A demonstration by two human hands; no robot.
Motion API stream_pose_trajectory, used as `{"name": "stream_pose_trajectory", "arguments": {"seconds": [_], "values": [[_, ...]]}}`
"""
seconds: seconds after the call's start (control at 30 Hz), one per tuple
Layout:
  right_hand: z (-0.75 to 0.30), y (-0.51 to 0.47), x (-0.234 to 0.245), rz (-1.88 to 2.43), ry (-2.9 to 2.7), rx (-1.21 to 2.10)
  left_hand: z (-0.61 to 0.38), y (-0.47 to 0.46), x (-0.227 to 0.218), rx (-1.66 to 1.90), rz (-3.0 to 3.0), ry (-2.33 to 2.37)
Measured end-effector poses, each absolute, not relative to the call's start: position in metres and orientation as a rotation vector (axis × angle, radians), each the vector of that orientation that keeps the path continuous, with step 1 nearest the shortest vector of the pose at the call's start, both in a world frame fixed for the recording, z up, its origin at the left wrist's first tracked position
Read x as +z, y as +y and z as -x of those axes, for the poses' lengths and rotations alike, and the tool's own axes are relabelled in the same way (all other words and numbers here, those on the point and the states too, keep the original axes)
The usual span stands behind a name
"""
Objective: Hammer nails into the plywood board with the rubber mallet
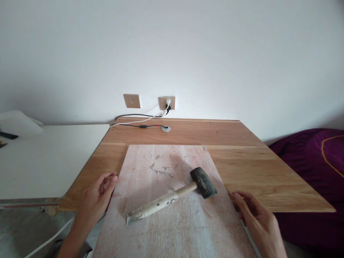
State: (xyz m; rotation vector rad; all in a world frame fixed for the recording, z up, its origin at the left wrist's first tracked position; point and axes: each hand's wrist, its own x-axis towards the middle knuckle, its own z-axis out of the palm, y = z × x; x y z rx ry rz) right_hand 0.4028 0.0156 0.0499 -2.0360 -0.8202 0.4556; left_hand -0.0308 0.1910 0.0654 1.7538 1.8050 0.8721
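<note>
A whitewashed wooden board (166, 234) lies on the wooden table. My left hand (98, 193) is closed at its left edge, with thumb and fingertips against the side. At the right edge my right hand (256, 216) is closed too, its fingers curled and their tips against the board; the undersides of both grips are hidden. A rubber mallet (163, 201) rests diagonally across the board between my hands, its black head to the right and its worn pale handle toward the lower left. Beyond the mallet, several small metal nails (162, 173) lie scattered near a row of small dark holes.
The wooden table (268, 179) reaches back to the white wall. Black and white cables (143, 126) run from a wall socket (172, 103) across its rear, past a round metal grommet (166, 129). A white table (53, 161) adjoins at left; purple fabric (303, 154) bulges at right.
</note>
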Motion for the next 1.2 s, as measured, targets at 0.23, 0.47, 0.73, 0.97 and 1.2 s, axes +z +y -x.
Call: {"name": "stream_pose_trajectory", "arguments": {"seconds": [0.23,0.47,0.73,0.97,1.2], "values": [[-0.406,0.017,0.06,2.083,-0.841,0.46,0.027,0.186,0.063,0.873,-1.721,1.783],[-0.421,0.005,0.062,2.11,-0.821,0.288,0.032,0.19,0.058,0.826,-1.795,1.659],[-0.392,-0.013,0.079,2.084,-0.793,0.155,0.024,0.174,0.088,0.964,-2.062,1.657],[-0.401,0.001,0.063,1.934,-0.95,0.163,0.027,0.175,0.084,0.953,-1.919,1.649],[-0.349,-0.009,0.104,1.751,-1.283,0.334,0.012,0.154,0.092,1.119,-1.769,1.413]]}}
